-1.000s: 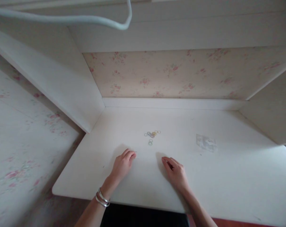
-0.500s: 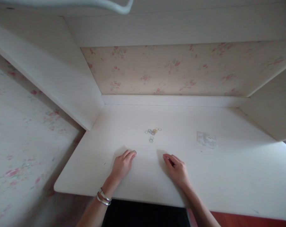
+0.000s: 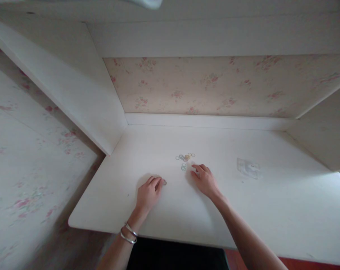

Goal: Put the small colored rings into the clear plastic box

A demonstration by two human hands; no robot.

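Reach step: right hand (image 3: 205, 180), fingers loosely curled and holding nothing, arrives just beside the ring pile (image 3: 185, 158). Left hand (image 3: 149, 192) lies flat on the counter (image 3: 271, 210), nearer the person than the pile. A fingertip pinch of one ring appears next.

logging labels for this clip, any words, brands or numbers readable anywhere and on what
None can be read.
Clear plastic packet on the white desk: faint marks only, too blurred to tell if they are print.
Small coloured rings, silver bangles, floral wallpaper: no lettering visible.
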